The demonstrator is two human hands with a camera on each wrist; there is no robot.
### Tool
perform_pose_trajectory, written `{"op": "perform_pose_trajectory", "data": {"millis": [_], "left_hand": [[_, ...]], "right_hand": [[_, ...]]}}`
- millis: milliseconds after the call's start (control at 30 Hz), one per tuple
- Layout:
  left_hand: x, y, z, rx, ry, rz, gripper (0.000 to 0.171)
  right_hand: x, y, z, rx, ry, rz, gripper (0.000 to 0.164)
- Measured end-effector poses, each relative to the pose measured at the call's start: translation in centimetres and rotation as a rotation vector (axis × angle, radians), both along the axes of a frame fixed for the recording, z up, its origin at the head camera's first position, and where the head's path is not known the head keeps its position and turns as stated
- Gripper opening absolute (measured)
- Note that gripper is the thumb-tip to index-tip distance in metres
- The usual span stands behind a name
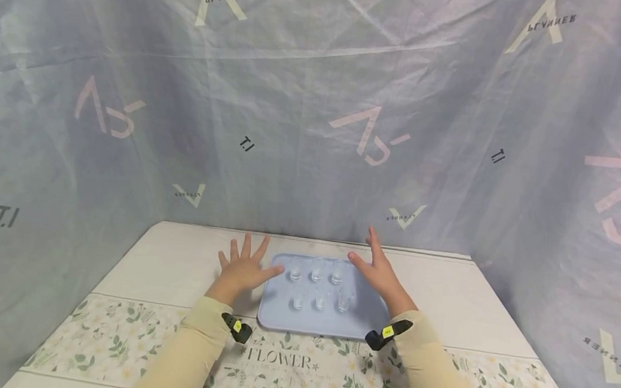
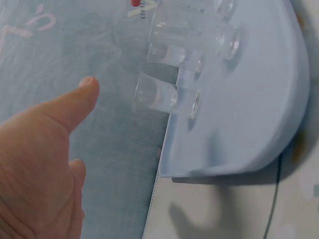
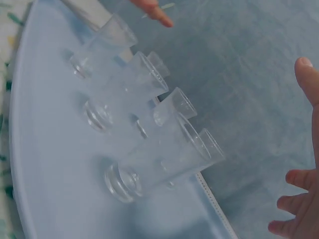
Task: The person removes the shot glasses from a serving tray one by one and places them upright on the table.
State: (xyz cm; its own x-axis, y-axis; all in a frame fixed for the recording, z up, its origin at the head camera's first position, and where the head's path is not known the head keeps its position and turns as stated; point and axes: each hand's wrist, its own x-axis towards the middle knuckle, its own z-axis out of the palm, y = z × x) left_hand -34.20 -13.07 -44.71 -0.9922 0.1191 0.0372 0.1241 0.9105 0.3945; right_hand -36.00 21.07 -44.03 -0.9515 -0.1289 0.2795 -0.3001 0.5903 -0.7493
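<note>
My left hand (image 1: pixel 242 270) hovers at the left edge of a light blue tray (image 1: pixel 301 324), fingers spread and thumb pointing over its rim. Above the tray's right part my right hand (image 1: pixel 383 277) is held with fingers extended, holding nothing. Several small clear glasses stand upright on the tray in two rows, among them a front right glass (image 1: pixel 344 300) and a back left glass (image 1: pixel 295 269). In the left wrist view the thumb is apart from the nearest glass (image 2: pixel 164 95). The right wrist view shows a gap between the right fingers and the closest glass (image 3: pixel 159 162).
A white table cover (image 1: pixel 138 266) with a flowered band (image 1: pixel 116 337) and the printed word FLOWER lies under the tray. Grey printed cloth (image 1: pixel 295 97) hangs behind the table and along both sides. Each sleeve carries a black wrist strap (image 1: pixel 236 327).
</note>
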Motion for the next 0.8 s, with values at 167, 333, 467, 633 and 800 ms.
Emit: {"op": "perform_pose_trajectory", "data": {"millis": [167,333,467,633,800], "left_hand": [[-0.4,0.3,-1.0,0.041,-0.009,-0.004,0.101],[-1.2,0.5,-2.2,0.069,0.005,-0.008,0.097],[-1.2,0.6,-2.9,0.072,-0.009,-0.007,0.097],[-1.2,0.9,-3.6,0.069,-0.048,-0.015,0.097],[-1.7,1.1,-4.9,0.063,-0.073,-0.012,0.099]], "right_hand": [[-0.1,-0.4,-0.9,-0.109,-0.016,-0.014,0.093],[-0.3,-1.0,-1.8,-0.206,0.005,0.007,0.09],[-0.5,-1.5,-2.7,-0.284,0.012,0.04,0.087],[-0.7,-1.7,-3.5,-0.329,-0.004,0.048,0.085],[1.3,-2.4,-1.9,-0.335,-0.017,0.064,0.084]]}}
